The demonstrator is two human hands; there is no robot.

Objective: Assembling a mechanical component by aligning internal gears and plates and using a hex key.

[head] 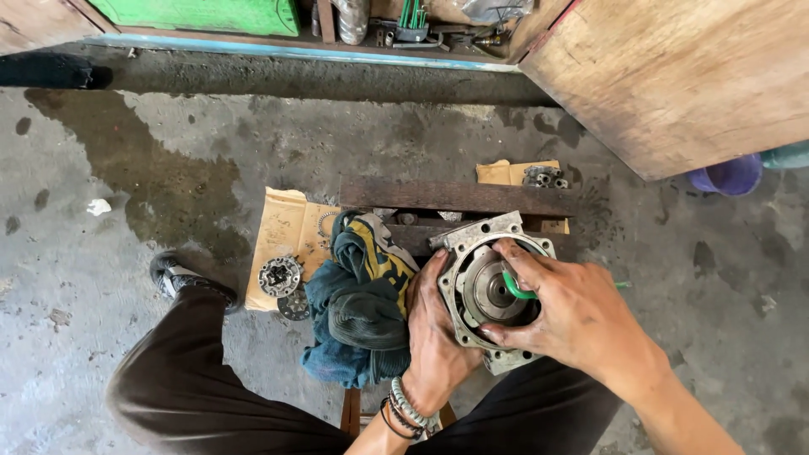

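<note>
While the right hand (573, 316) lies over the open face of a grey metal housing (489, 291), its fingers are closed around a green-handled tool (516, 286), whose green grip shows between thumb and forefinger and whose far end sticks out past the back of the hand toward the right. The tool's working end reaches into the round bore of the housing, where a shiny stepped hub sits in the middle. The left hand (434, 337) is clamped on the housing's left side, palm against the rim and fingers wrapped under its lower edge; beaded bracelets (409, 409) circle that wrist. Both hands are smeared with dark grease.

The housing has a flanged face with bolt holes at the corners and rests on a low wooden stool, against dark wooden planks (455, 198). Just beside it on the left, touching the left hand, lies a crumpled blue and yellow cloth (362, 303). Farther left, a sheet of brown cardboard (282, 227) carries a round toothed metal disc (280, 276), with a second, darker disc just below it. Behind the planks, another scrap of cardboard holds a small cluster of metal parts (543, 177). The person's knees in dark trousers frame the stool, and a dark shoe (181, 278) stands on the stained concrete floor (126, 168).
</note>
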